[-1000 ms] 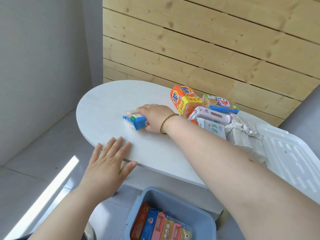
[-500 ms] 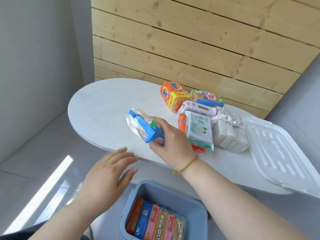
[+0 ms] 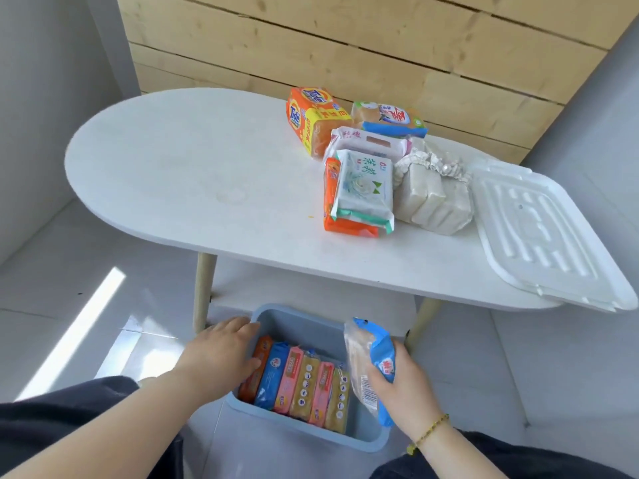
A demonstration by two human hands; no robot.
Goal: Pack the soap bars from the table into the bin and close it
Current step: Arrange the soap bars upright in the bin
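A blue bin stands on the floor in front of the table, with several wrapped soap bars standing in a row inside. My right hand grips a blue-and-clear soap pack upright over the bin's right side. My left hand rests on the bin's left rim, fingers spread against the orange bar at the row's left end. More soap packs lie piled on the white table, among them an orange Tide pack. The white bin lid lies at the table's right end.
A wooden plank wall runs behind the table. A bundle of pale bars tied with lace sits beside the lid. Wooden table legs stand just behind the bin. My dark-clothed knees flank the bin on the tiled floor.
My right hand carried the blue soap pack from the tabletop down to the bin. My left hand dropped from the table edge to the bin's left rim. The view tilted downward.
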